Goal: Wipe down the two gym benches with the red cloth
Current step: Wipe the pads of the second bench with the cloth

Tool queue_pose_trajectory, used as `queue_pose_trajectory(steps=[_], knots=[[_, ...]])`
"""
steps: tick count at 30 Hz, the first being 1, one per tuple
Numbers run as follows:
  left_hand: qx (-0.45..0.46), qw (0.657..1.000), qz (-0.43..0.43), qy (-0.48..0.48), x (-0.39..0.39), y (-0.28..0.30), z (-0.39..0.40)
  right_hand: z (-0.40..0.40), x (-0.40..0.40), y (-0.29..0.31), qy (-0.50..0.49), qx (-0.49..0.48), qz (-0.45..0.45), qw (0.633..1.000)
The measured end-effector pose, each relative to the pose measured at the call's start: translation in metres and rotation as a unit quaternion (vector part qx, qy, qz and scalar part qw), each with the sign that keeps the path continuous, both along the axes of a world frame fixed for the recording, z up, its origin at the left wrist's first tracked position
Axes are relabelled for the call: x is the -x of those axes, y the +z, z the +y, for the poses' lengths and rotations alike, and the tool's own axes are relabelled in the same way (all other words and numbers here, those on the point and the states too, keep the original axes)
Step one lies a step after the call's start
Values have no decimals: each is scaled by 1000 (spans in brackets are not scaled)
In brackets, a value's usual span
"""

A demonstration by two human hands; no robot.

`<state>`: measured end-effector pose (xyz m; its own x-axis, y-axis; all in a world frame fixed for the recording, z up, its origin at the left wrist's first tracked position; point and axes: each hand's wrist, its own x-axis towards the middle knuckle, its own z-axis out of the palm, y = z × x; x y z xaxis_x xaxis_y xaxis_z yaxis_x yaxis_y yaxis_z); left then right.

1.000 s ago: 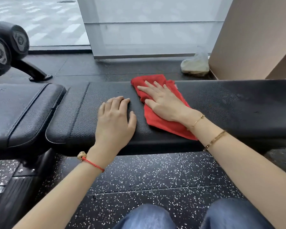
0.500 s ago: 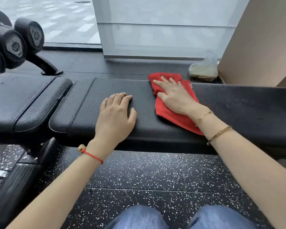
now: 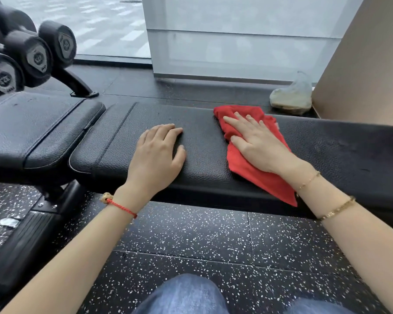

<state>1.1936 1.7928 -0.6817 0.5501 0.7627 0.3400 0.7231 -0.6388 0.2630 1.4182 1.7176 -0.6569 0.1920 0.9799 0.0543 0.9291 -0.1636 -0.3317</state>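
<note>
Red cloth (image 3: 254, 168), soft and crumpled, has slid right along the near bench (image 3: 204, 159) under the flat, straight-fingered right hand (image 3: 256, 143) (wiping seems mid-stroke). The left hand (image 3: 159, 155) rests on the pebbled black padding, grasping nothing; the second bench (image 3: 32, 130) waits leftward.

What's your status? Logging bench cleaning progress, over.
Right hand flat on red cloth, pressing it on near bench. Left hand rests bare on the pad. Second bench at left, untouched. Nothing in the way.
</note>
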Motion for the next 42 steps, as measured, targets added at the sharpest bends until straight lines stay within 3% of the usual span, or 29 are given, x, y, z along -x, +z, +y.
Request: queue_pose_trajectory(steps=[3, 6, 13, 17, 22, 26, 32, 36, 40, 42], knots=[[-1, 1000, -2, 0, 0, -1, 0, 27, 7, 2, -22, 6, -10, 1000], [1, 1000, -5, 0, 0, 0, -1, 39, 32, 1, 17, 3, -12, 1000], [0, 1000, 4, -8, 1, 1, 1, -17, 45, -6, 107, -34, -18, 994], [0, 1000, 3, -7, 1, 0, 1, -28, 2, -3, 48, -12, 3, 999], [-3, 1000, 1, -5, 1, 0, 0, 16, -5, 2, -19, 4, -4, 1000], [1, 1000, -1, -7, -1, 2, -1, 30, 25, -1, 36, -1, -14, 999], [8, 1000, -5, -11, 0, 3, -1, -22, 34, -5, 106, -37, -20, 994], [10, 1000, -10, -13, 0, 3, -1, -46, -8, -5, 52, -23, -3, 998], [12, 999, -29, -3, -5, 3, -2, -23, -42, 1, -55, 8, 7, 998], [20, 999, -51, -5, -9, 5, -4, -10, -38, 1, -64, 6, -3, 998]])
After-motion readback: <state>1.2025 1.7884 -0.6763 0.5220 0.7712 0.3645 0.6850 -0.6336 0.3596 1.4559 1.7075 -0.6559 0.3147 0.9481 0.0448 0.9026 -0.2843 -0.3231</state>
